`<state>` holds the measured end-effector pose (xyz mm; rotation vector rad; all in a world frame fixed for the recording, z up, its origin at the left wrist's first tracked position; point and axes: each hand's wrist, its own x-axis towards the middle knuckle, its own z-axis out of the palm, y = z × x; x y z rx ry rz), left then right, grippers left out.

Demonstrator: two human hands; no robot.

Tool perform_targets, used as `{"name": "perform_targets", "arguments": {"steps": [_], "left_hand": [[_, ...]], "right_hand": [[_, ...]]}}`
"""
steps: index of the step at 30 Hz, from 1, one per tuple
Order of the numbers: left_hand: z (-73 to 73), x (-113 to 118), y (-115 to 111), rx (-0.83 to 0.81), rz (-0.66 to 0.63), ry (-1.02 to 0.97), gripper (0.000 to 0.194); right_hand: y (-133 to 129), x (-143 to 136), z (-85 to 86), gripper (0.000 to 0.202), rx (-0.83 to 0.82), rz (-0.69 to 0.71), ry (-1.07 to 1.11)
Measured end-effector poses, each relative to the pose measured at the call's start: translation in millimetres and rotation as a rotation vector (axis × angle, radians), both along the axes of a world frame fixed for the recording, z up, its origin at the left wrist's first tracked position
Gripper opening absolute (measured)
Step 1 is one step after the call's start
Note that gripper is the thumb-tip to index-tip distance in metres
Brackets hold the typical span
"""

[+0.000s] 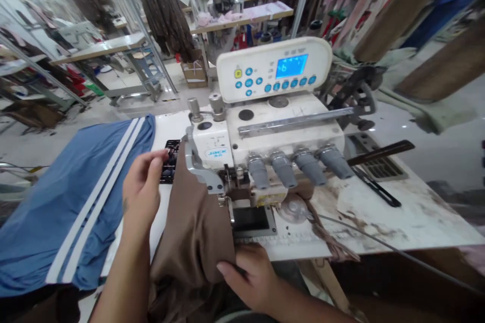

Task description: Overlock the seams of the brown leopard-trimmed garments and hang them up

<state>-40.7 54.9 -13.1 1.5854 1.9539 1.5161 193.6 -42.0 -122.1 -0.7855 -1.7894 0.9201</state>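
Observation:
A white overlock sewing machine (280,131) with a blue-lit control panel (275,68) stands on the white table (397,212). Brown fabric (193,227) lies under its presser foot (227,186) and hangs over the table's near edge. My right hand (248,275) grips the brown fabric's near edge, just in front of the needle plate. My left hand (142,189) hovers left of the fabric, fingers curled, thumb and forefinger pinched close above a small dark object (170,159) on the table. I cannot tell whether it holds anything.
A blue garment with two white stripes (71,207) covers the table's left side. Black scissors or a tool (379,181) lie at the right beside a vent grille. Thread scraps trail near the front edge. Other work tables and hanging garments fill the background.

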Motion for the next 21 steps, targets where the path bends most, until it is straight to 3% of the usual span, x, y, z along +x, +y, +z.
{"name": "perform_targets", "arguments": {"steps": [3, 5, 8, 12, 16, 21], "left_hand": [[-23.6, 3, -84, 0.052, 0.151, -0.169, 0.036], [-45.8, 5, -135, -0.123, 0.053, -0.11, 0.044], [-67.5, 1, -187, -0.458, -0.136, -0.147, 0.029], [-67.2, -12, -214, -0.582, -0.136, -0.481, 0.031], [-61.7, -22, -219, -0.62, -0.112, -0.523, 0.046], [-56.9, -32, -233, -0.588, -0.111, -0.54, 0.036]], "right_hand": [[-1, 1, -0.3, 0.052, 0.045, 0.008, -0.042], [-2, 1, 0.9, 0.051, 0.061, 0.021, -0.057], [-2, 0, 4.3, 0.051, 0.044, -0.016, -0.061], [-2, -2, 7.9, 0.056, 0.066, -0.047, -0.053], [-3, -1, 5.3, 0.058, 0.035, -0.058, -0.064], [-4, -1, 0.5, 0.062, -0.041, -0.032, -0.072]]}}
